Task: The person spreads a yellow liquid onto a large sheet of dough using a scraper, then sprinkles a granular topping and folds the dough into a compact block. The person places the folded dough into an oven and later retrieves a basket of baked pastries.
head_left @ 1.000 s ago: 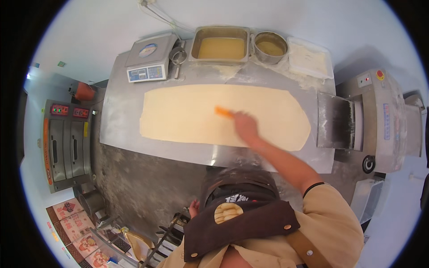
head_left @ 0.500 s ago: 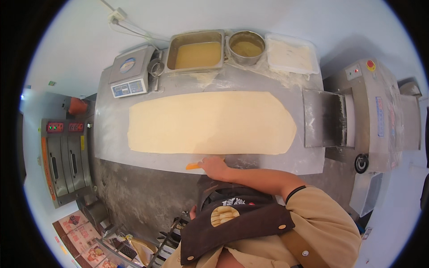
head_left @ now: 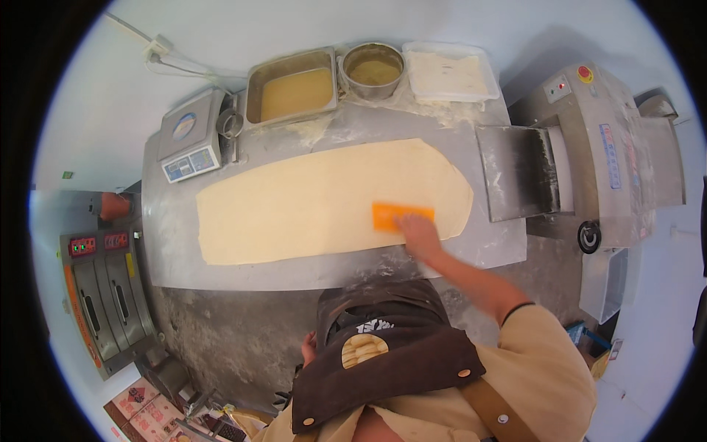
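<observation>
Right hand (head_left: pixel 418 237), clamped on orange scraper (head_left: pixel 400 216), has moved from table edge (head_left: pixel 309 274) onto dough sheet (head_left: pixel 317 202); left hand (head_left: pixel 308 348) idle, grip indeterminate

At centre frame a long sheet of pale dough (head_left: pixel 324 202) lies on a floured steel table (head_left: pixel 169 250). The right hand (head_left: pixel 417 234) presses a flat orange scraper (head_left: pixel 401 216) onto the sheet's right part. The left hand (head_left: pixel 308 346) hangs low, beside the brown apron (head_left: pixel 398 368).
</observation>
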`<action>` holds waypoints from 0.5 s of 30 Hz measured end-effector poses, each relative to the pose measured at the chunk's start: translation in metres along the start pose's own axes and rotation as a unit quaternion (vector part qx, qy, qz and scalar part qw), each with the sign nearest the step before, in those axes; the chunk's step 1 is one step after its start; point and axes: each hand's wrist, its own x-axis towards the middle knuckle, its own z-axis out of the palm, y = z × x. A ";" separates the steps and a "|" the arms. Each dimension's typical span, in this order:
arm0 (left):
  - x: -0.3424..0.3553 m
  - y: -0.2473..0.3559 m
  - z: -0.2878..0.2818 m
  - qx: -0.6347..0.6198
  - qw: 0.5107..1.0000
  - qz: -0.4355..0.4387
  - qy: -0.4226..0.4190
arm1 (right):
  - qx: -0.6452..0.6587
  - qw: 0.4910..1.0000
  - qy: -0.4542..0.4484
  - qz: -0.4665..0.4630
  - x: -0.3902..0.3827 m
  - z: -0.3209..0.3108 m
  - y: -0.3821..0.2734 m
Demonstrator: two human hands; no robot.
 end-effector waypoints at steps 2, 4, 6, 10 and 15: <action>0.018 -0.001 -0.015 -0.007 0.999 -0.025 -0.029 | 0.080 0.996 -0.003 -0.043 -0.040 -0.007 -0.037; 0.035 -0.004 -0.021 -0.028 0.998 -0.038 -0.049 | 0.128 0.990 -0.051 -0.021 -0.050 -0.027 -0.051; 0.040 -0.005 -0.018 -0.045 0.997 -0.028 -0.048 | 0.140 0.990 -0.025 -0.024 -0.040 -0.043 -0.047; 0.043 0.013 -0.028 -0.023 0.995 -0.057 -0.074 | 0.050 0.994 0.056 0.075 0.049 -0.073 0.050; 0.052 0.028 -0.046 0.004 0.998 -0.039 -0.038 | -0.096 0.981 -0.031 0.167 0.072 -0.075 0.135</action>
